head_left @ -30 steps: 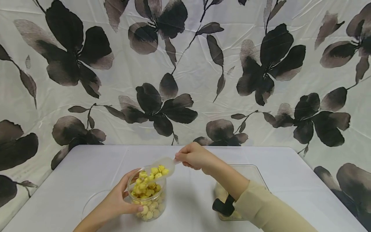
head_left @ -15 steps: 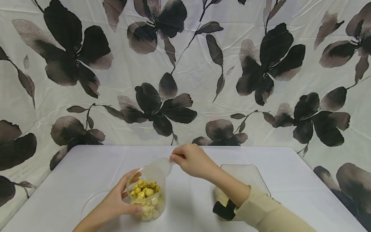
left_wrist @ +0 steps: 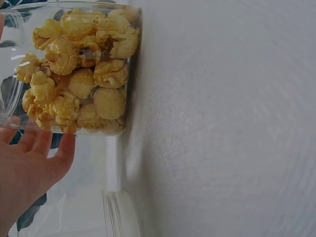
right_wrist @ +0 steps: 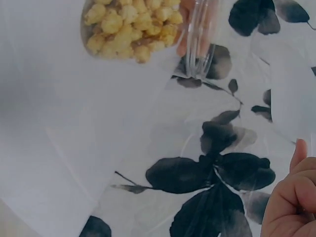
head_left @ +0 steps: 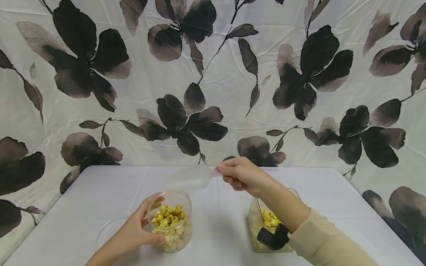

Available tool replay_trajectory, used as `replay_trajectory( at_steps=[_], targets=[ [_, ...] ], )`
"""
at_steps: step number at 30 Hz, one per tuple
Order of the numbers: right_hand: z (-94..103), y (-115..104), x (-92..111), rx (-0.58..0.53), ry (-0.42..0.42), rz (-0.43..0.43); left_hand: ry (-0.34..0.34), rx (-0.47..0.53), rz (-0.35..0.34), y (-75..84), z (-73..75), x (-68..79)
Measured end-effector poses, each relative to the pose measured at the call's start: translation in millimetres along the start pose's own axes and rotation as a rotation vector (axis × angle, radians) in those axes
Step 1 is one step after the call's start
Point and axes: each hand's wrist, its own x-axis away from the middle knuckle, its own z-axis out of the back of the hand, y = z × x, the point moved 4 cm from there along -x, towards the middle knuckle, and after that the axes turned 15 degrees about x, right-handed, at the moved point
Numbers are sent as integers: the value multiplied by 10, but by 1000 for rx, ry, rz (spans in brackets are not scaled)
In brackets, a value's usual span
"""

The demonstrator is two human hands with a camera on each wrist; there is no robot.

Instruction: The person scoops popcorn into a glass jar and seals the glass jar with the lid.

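My left hand (head_left: 138,225) grips the side of a clear round jar (head_left: 189,212), thumb across the front and fingers behind it. Yellow popcorn (head_left: 168,216) fills the jar to a little below its open rim; the left wrist view shows pieces (left_wrist: 81,81) through the wall. In my right hand (head_left: 243,177) is a translucent white scoop (head_left: 189,179), pinched by its handle. The scoop's bowl hangs just above and behind the jar's mouth, with no popcorn showing in it. Part of the scoop (right_wrist: 294,98) also appears in the right wrist view.
A clear rectangular container (head_left: 253,236) with more popcorn (head_left: 269,218) stands at the right, partly hidden by my right forearm and a black wrist strap (head_left: 274,238). A clear round lid (head_left: 101,231) lies left of the jar. Behind the white table (head_left: 216,229) hangs a floral cloth (head_left: 233,92).
Popcorn slid from the tilted scoop into the jar. My right hand then lifted the scoop up and to the right, levelling it out. The left hand stays on the jar.
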Motion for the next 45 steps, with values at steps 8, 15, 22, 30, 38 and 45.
replay_trajectory(
  at_steps=[8,15,22,30,38,45],
  targets=[
    [163,27,110,-120,-31,-21,1,-14,-53,24,0,3],
    [328,119,196,-160,-50,-12,23,-23,-61,27,6,23],
    [477,191,298,-198,-73,5,40,-13,-69,69,3,15],
    [610,276,372,-214,-102,30,54,-39,-162,155,48,49],
    [757,349,445,-225,-139,69,47,-62,-299,333,53,77],
    [870,411,512,-247,-167,119,121,-77,-381,565,12,79]
  ],
)
